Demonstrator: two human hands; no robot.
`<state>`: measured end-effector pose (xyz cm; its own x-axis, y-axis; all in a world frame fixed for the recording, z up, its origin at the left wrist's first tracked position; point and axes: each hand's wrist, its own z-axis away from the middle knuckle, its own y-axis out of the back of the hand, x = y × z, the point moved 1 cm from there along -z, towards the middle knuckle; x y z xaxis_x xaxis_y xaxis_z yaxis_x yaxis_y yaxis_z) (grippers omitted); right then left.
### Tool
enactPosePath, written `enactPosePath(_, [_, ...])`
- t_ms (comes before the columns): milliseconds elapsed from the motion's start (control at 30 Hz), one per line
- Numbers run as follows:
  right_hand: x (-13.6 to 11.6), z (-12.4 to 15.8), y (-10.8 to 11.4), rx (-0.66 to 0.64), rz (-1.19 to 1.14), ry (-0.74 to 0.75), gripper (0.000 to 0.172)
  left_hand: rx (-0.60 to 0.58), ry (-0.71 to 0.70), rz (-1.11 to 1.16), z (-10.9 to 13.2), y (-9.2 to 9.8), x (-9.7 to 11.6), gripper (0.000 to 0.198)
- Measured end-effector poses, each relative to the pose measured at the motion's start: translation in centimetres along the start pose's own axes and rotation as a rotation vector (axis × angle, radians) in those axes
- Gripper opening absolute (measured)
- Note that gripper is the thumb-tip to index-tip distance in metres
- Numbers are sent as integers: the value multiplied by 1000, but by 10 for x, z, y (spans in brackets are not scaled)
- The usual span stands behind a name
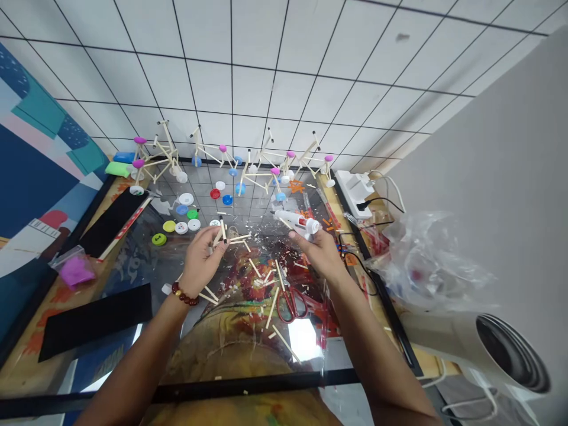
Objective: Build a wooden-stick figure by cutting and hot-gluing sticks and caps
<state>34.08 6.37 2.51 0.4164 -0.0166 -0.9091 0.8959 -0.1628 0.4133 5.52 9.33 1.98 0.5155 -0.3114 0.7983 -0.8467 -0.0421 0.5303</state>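
My left hand [204, 260], with a beaded bracelet at its wrist, pinches a small frame of pale sticks [222, 229] with black ends. Opposite it, my right hand [320, 251] is wrapped round a white glue gun [298, 222], whose tip points left toward the sticks without touching them. Between and below the hands lie loose pale sticks [254, 268] and white scraps. Red-handled scissors [291, 303] rest on the glass tabletop. Several stick figures with pink and blue caps, such as one near the middle [260, 171], stand along the back edge.
Coloured bottle caps [181, 209] lie at the back left. Black sheets [95, 319] and a bag of purple material [76, 269] are on the left. At the right are a power strip [355, 192], clear plastic bags [426, 260] and a large white cylinder [452, 340].
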Motion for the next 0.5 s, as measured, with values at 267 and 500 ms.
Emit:
enactPosePath(267, [-15, 20, -14, -227, 190, 34, 34, 6, -69, -78, 8, -8, -1, 38])
enactPosePath(500, [-11, 26, -16, -308, 202, 8, 29, -160, -53, -153, 13, -3, 4, 52])
